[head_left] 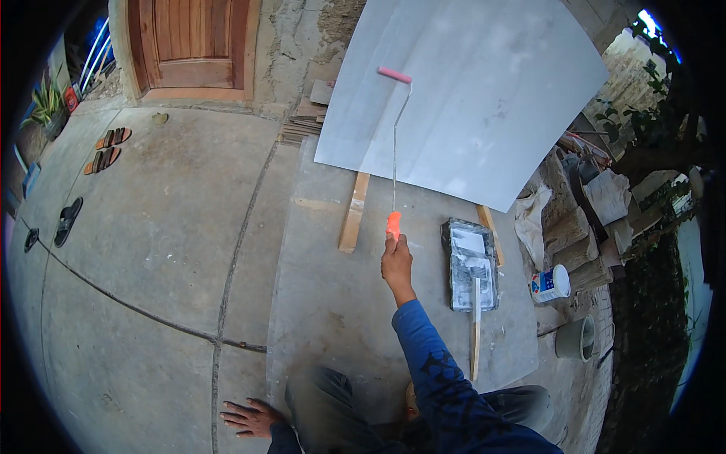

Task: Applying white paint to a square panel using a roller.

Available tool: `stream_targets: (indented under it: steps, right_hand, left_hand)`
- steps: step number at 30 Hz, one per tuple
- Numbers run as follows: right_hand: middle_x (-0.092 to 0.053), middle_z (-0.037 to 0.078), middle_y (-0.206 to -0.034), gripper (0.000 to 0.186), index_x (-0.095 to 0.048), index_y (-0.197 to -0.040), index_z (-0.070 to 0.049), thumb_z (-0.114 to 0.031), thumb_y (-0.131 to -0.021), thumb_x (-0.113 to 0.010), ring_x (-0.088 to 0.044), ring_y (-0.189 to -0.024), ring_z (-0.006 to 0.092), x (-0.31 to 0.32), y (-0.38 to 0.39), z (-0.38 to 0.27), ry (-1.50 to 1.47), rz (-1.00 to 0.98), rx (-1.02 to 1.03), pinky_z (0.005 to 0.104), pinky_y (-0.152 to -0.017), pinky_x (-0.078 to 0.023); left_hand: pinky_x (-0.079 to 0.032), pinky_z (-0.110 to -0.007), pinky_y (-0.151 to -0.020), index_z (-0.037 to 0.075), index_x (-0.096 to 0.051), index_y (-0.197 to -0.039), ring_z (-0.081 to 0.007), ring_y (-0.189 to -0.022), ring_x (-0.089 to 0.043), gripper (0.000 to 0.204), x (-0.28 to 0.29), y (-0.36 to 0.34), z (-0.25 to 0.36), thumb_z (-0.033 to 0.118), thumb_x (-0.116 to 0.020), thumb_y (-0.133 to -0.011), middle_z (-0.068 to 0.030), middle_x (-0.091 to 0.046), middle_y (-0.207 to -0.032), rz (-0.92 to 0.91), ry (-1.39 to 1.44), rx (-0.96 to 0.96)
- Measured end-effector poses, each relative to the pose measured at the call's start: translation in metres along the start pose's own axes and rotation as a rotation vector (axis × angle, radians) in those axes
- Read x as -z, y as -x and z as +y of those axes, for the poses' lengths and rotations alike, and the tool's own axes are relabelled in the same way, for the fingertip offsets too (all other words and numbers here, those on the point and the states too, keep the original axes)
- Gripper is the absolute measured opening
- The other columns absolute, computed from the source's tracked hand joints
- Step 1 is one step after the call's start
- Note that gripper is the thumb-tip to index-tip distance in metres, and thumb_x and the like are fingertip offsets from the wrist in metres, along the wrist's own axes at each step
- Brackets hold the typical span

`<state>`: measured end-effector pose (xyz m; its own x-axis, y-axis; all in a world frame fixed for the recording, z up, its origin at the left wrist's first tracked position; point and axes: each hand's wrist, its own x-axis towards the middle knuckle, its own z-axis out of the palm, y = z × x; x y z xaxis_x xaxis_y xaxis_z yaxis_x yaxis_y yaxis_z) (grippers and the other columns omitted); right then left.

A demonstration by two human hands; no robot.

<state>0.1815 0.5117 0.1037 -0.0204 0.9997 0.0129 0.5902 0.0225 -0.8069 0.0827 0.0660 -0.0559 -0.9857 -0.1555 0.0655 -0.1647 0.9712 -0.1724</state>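
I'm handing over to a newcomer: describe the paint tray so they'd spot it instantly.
Find the big pale panel. Below its lower edge, right of the right hand, lies the paint tray. Unlike the two buckets farther right, it's shallow, rectangular, black and white-smeared.

A: Lighting?
B: Daylight, soft, diffuse; board (484, 98) pale, cloudy sheen. Gap (649, 23), upper right: glaring white-blue.
A: Shade?
B: Foliage (656, 79), right: dark, detail lost.
A: Sharpness?
B: Centre fair; left knee (324, 390) blurred.
A: Distortion?
B: Fisheye; floor (166, 219) bowed toward rim, corners black.
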Motion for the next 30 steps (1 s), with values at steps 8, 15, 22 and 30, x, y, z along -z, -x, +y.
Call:
stream_targets:
  steps: [8,15,22,30]
  right_hand:
    - [-0.062,0.024,-0.077,0.037,-0.049,-0.105,-0.001,-0.037,-0.105,-0.041,-0.061,-0.070,0.0420,-0.022,0.037,0.041,0.077,-0.001,0.002,0.0518,-0.063,-0.047]
    - [-0.065,0.030,-0.089,0.033,-0.050,-0.107,-0.001,-0.034,-0.104,-0.043,-0.061,-0.087,0.0530,-0.025,0.075,0.057,0.087,-0.077,-0.089,0.0579,-0.073,-0.046]
    - [-0.062,0.025,-0.078,0.037,-0.050,-0.105,0.000,-0.036,-0.105,-0.043,-0.062,-0.074,0.0454,-0.035,0.108,0.089,0.106,-0.065,-0.061,0.0514,-0.066,-0.046]
    - [-0.063,0.031,-0.087,0.037,-0.052,-0.105,0.000,-0.037,-0.103,-0.045,-0.060,-0.084,0.0519,-0.045,0.153,0.101,0.112,-0.136,-0.166,0.0551,-0.074,-0.045]
  left_hand:
    - [-0.021,-0.064,-0.113,0.023,-0.020,-0.159,-0.0333,-0.150,-0.023,0.065,-0.004,-0.001,-0.002,0.055,-0.023,-0.103,-0.0122,-0.020,-0.164,0.031,0.002,-0.009]
    - [-0.020,-0.064,-0.114,0.024,-0.019,-0.160,-0.0331,-0.150,-0.022,0.065,-0.009,-0.001,-0.002,0.056,-0.022,-0.103,-0.0125,-0.020,-0.164,0.046,0.034,-0.006]
    - [-0.017,-0.064,-0.115,0.023,-0.018,-0.160,-0.0340,-0.152,-0.016,0.068,-0.008,0.000,0.000,0.060,-0.017,-0.102,-0.0126,-0.015,-0.165,-0.028,0.031,0.003]
    - [-0.020,-0.064,-0.114,0.024,-0.020,-0.160,-0.0337,-0.151,-0.021,0.066,-0.013,-0.002,-0.004,0.057,-0.023,-0.103,-0.0131,-0.019,-0.164,0.037,0.037,0.002]
